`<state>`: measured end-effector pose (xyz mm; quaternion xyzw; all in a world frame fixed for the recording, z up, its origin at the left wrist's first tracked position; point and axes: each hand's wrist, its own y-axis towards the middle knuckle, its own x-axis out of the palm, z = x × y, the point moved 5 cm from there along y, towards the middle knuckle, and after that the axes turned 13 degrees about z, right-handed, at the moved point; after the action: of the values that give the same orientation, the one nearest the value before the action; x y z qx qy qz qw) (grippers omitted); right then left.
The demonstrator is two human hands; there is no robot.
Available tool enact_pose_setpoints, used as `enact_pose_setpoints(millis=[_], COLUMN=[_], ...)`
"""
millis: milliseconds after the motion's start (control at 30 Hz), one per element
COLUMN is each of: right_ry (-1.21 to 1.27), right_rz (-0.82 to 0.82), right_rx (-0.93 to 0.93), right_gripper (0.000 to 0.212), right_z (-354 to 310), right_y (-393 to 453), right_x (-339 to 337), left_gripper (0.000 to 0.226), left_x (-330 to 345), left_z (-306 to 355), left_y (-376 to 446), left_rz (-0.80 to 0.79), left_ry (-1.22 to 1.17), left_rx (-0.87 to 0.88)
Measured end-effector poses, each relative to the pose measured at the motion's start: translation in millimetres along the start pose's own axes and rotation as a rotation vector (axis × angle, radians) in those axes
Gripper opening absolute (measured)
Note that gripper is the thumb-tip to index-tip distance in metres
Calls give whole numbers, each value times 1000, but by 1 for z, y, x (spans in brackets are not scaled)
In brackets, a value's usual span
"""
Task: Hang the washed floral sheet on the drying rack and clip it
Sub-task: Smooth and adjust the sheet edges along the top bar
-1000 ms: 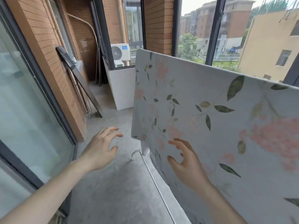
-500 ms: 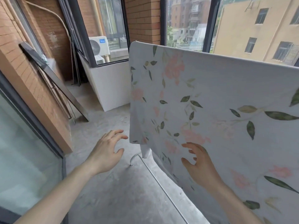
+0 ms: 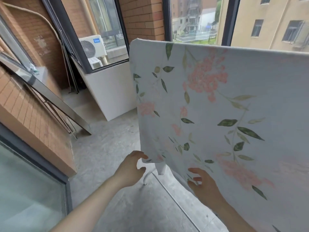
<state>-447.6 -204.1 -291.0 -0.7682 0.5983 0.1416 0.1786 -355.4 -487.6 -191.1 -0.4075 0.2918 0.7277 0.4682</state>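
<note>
Fingers of the left hand [image 3: 129, 169] spread loosely, tips at the floral sheet's [image 3: 217, 106] seven-o'clock corner; the right hand [image 3: 203, 184] spreads open against its lower edge.

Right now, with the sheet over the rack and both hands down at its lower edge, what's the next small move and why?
Probably pinch the lower left corner of the sheet with the left hand and tug it down to smooth it. That hand's fingertips are right at the corner but have no grip yet, the right hand is spread open against the cloth, and no clips show on the top edge.
</note>
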Motion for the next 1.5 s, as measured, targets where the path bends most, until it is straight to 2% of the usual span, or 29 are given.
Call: enact_pose_setpoints(millis=[267, 567, 733, 833, 867, 967, 1100, 1167, 1300, 1400, 1500], right_ry=[-4, 330, 447, 518, 550, 662, 823, 905, 1022, 1060, 1069], right_rz=[-9, 260, 424, 516, 546, 604, 708, 765, 925, 996, 987], right_rx=[284, 863, 1046, 1100, 1115, 1129, 1187, 1193, 1156, 1140, 1154], right_gripper=[36, 31, 43, 50, 54, 59, 55, 47, 41, 62, 51], right_z=[36, 107, 183, 234, 248, 287, 330, 348, 370, 383, 394], right_y=[62, 135, 172, 200, 207, 233, 258, 266, 278, 281, 282], right_x=[79, 199, 281, 319, 329, 354, 380, 387, 381, 374, 373], left_gripper=[29, 21, 28, 9, 10, 39, 48, 44, 18, 24, 30], left_x=[94, 218, 314, 378, 396, 445, 498, 515, 527, 529, 529], left_z=[-91, -200, -260, -297, -308, -342, -375, -390, -407, -418, -431], left_y=[86, 210, 271, 290, 293, 300, 318, 326, 338, 342, 348], left_rz=[-267, -528, -498, -511, -512, -464, -348, -270, -170, -150, -129], left_ry=[-146, -227, -378, -491, -526, -658, -884, -945, -1019, -935, -788], left_rx=[-324, -542, -696, -812, -857, -1021, -1165, -1172, -1135, -1059, -988])
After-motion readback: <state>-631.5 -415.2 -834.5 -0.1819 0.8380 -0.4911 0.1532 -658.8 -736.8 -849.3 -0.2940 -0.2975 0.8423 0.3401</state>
